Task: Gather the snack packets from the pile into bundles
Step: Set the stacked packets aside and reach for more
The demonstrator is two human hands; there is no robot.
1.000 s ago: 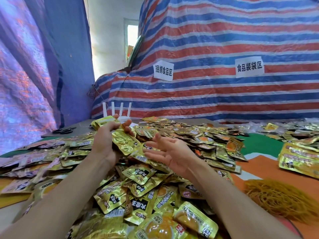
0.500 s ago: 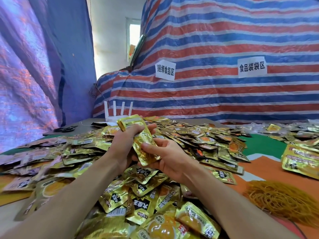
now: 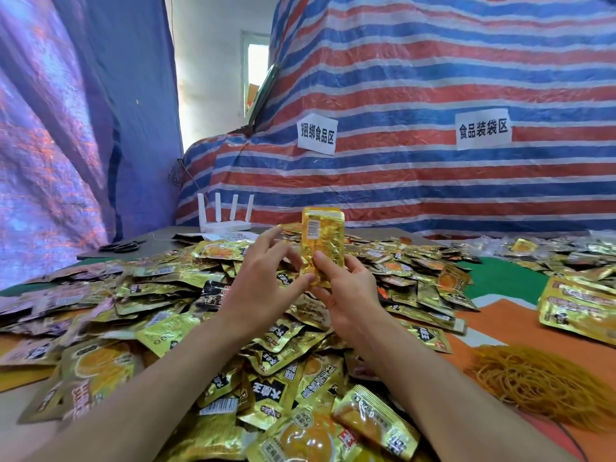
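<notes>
Pinching a gold foil packet (image 3: 322, 243) upright by its lower end in the right hand (image 3: 350, 291), thumb flat on the crinkled front, fingers curled behind; white barcode strip near the top. Left hand (image 3: 263, 285) alongside, fingers spread and nearly straight, thumb tip touching the packet's lower left corner. Held just above a deep pile (image 3: 213, 331) of glossy rectangular gold packets with black label blocks, covering the surface (image 3: 496, 316). To the right, a tangle of thin yellow rubber bands (image 3: 540, 378). Behind, on a striped woven tarp (image 3: 416, 181), two white paper signs: "捆绑食品区" (image 3: 316, 134) and "食品装袋区" (image 3: 483, 129).
</notes>
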